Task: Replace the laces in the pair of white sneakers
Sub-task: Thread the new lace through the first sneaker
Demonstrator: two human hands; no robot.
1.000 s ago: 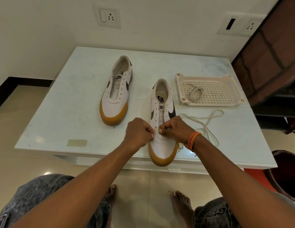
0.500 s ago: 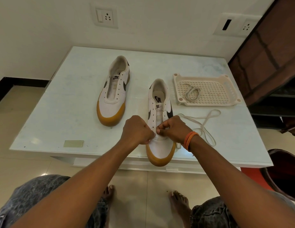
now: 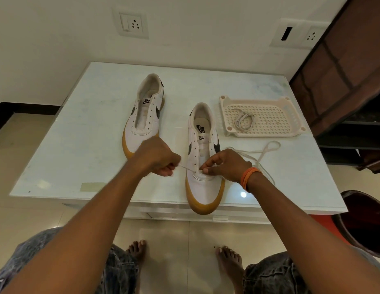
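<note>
Head camera, looking down: a seated person leans over a white glossy low table [image 3: 83,132] where a pair of white leather sneakers with tan gum soles and black swooshes sits, toes toward the camera. The near sneaker [image 3: 203,166] lies at the table's front edge, its toe slightly overhanging; the other sneaker [image 3: 145,115] rests farther back and to the left, its eyelets bare.

The left hand [image 3: 157,157], fingers curled into a fist, pinches one end of a cream flat shoelace [image 3: 257,154] and holds it taut, just left of the near sneaker's lowest eyelets. The right hand [image 3: 224,164], an orange band [image 3: 249,177] on its wrist, rests on that sneaker's vamp, thumb and forefinger pinched together at the lowest right eyelet where the lace passes through. The rest of the lace trails in loose loops on the table to the right of the shoe, behind the right wrist.

Beyond those loops sits a cream perforated plastic tray [image 3: 291,115], holding a coiled second lace [image 3: 244,122] near its left end.

Two wall sockets show on the wall beyond the table, dark wooden furniture stands at right, and bare feet rest on the tiled floor below.
</note>
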